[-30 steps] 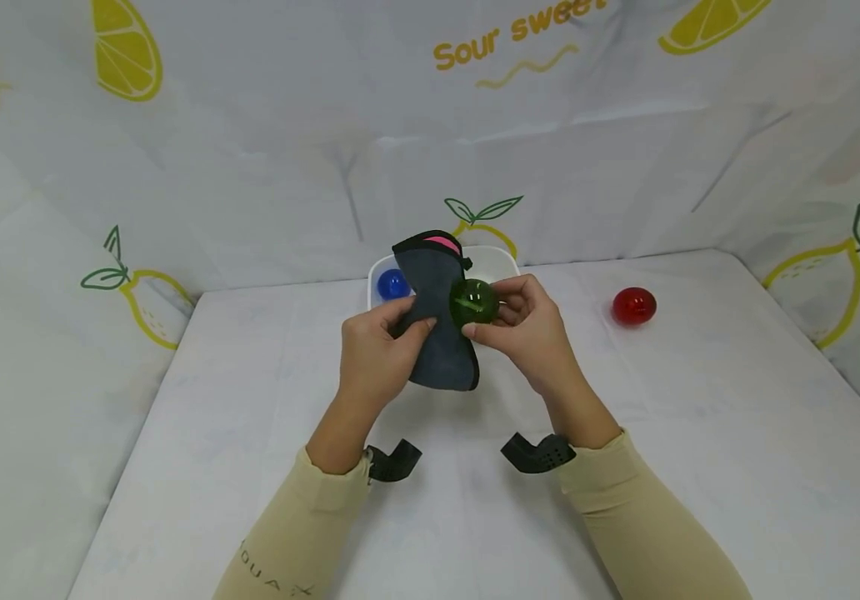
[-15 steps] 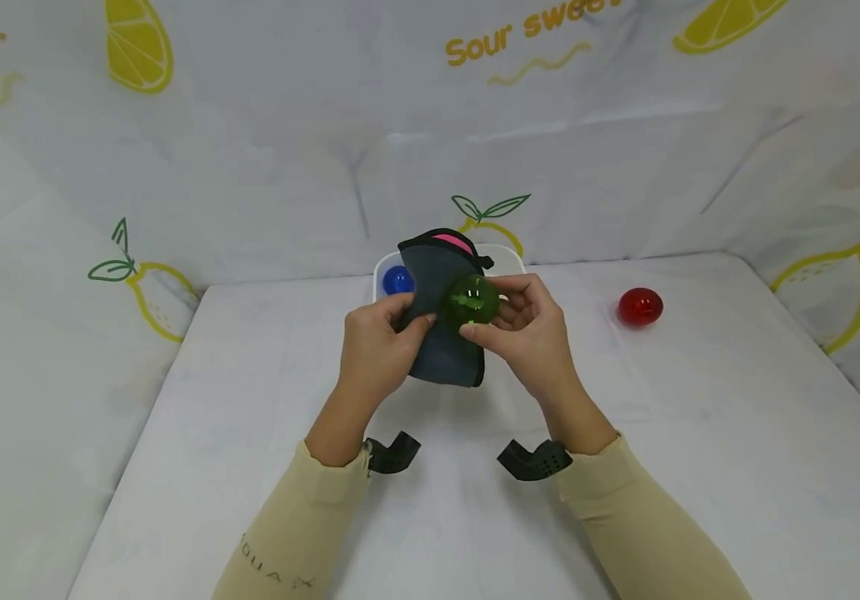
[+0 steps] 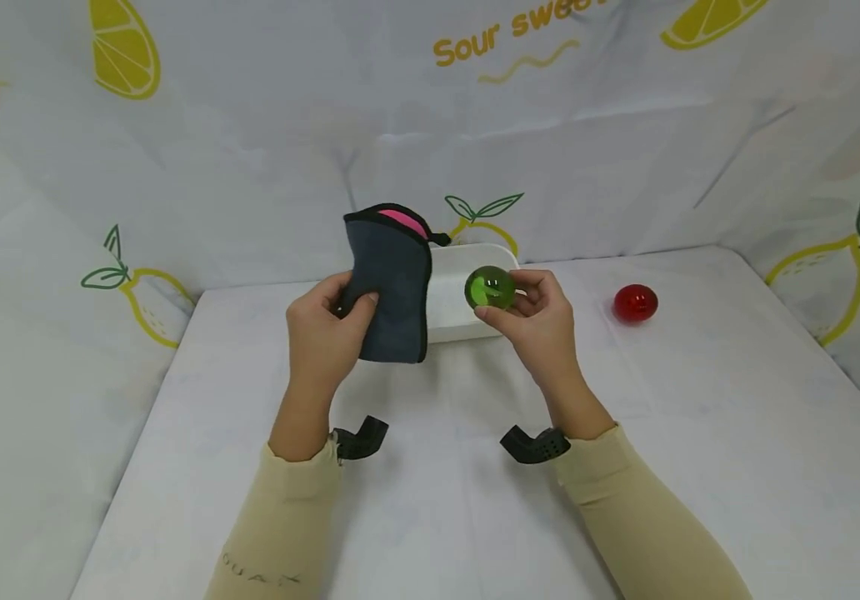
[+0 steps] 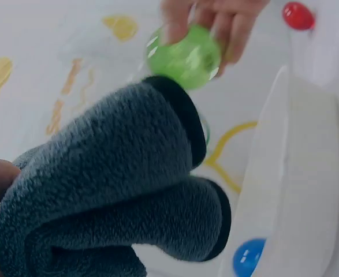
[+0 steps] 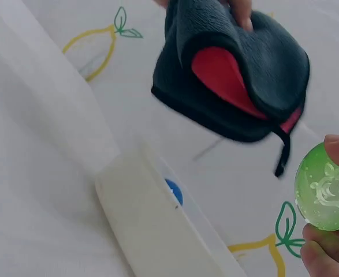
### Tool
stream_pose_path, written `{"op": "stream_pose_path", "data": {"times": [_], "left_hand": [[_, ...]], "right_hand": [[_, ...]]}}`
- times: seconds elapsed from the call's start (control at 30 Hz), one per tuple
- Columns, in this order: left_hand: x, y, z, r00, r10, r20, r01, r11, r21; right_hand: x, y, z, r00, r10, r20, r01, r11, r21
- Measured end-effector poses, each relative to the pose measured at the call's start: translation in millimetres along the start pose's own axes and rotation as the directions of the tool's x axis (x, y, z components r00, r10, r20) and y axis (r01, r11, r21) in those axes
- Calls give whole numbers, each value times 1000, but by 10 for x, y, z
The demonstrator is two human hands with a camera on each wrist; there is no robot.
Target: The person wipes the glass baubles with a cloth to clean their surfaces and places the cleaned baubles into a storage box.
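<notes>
My left hand (image 3: pixel 321 337) pinches a folded dark grey-blue cloth (image 3: pixel 392 292) between thumb and fingers. The fuzzy cloth has black edging, a bright pink inner side and a small black loop at its upper corner. Facing it, my right hand (image 3: pixel 542 325) holds a clear green ball (image 3: pixel 490 288) by thumb and fingertips, a gap away from the cloth in the head view. A pale raised figure shows on the green ball (image 5: pixel 328 190) in the right wrist view. Both are held up in front of a white tray (image 3: pixel 463 330).
A blue ball (image 4: pixel 250 258) lies in the tray; the cloth hides it in the head view. On the white-covered table, right of the tray, rests a shiny red ball (image 3: pixel 636 303). A lemon-printed white sheet (image 3: pixel 265 167) hangs behind.
My left hand has drawn the cloth left and slightly up, off the green ball it overlapped before. My right hand keeps holding the ball and has shifted slightly to the right.
</notes>
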State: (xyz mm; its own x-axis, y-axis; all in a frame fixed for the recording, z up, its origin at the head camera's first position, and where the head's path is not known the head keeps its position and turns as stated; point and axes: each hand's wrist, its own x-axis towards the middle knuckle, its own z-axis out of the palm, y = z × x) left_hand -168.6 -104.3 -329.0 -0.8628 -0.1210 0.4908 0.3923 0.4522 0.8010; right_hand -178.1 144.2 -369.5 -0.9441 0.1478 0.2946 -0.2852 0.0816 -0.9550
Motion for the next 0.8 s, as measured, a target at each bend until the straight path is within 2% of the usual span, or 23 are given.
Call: {"op": "stream_pose_path", "data": {"times": [0.17,0.23,0.33,0.47,0.63,0.8], "left_hand": [[122,-154,-242,992,-25,-123,41,991,128],[158,-210,-327,987,-53,-149,80,980,184],[196,-317,-434,979,-130,-160,170,950,264],[226,-490,-519,960,-250,-123,278,885,372],[226,-740,-510,929,-369,-24,334,811,481],[187,-959,-406,898,-432,82,333,790,515]], "right_hand": [[41,73,-26,999,50,-21,-51,998,-34],[50,96,-30,997,69,-25,-70,996,-46],[60,120,-35,995,96,-23,-96,994,-43],[69,144,-40,993,116,-15,-117,992,-46],[80,203,-53,991,137,-6,-137,988,-63],[86,270,-59,989,150,3,-149,984,-96]]}}
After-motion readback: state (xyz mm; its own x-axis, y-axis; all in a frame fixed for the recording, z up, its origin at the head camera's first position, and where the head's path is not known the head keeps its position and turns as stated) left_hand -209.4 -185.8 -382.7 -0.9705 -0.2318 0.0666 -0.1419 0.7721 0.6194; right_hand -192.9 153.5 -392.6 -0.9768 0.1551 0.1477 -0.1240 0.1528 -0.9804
